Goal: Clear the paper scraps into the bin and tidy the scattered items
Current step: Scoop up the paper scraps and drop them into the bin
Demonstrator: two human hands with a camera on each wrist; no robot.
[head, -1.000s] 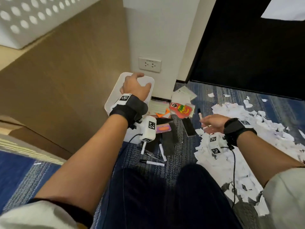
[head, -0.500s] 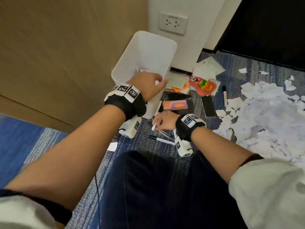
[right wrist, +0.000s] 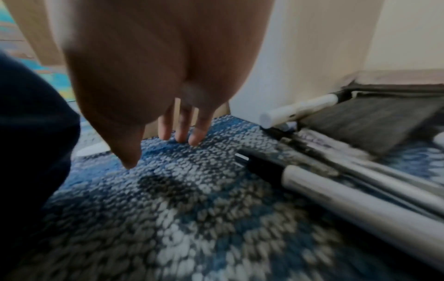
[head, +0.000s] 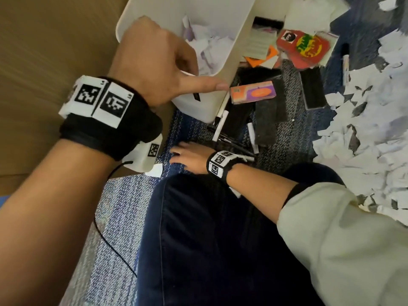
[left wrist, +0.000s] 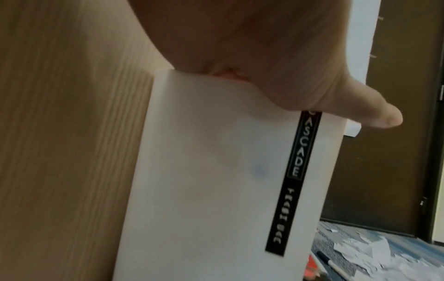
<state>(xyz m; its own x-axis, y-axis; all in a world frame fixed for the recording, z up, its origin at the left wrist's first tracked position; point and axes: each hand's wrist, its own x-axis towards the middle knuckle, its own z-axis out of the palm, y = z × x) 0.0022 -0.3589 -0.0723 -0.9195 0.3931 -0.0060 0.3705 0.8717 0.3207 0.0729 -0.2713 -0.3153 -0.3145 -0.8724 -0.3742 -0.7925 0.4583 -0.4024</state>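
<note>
White plastic bin (head: 229, 36) clamped in our left hand (head: 154, 60), right hand (head: 189, 156) splayed empty on carpet — tilt further and scraps (head: 209, 47) spill!

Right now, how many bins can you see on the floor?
1. The white bin stands beside the wooden panel, with paper scraps inside; the left hand grips its near rim. No other bin shows, though one may lie outside the frame.

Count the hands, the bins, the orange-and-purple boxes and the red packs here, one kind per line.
Hands: 2, left hand and right hand
White bin: 1
Orange-and-purple box: 1
Red pack: 1
Total: 5
</note>
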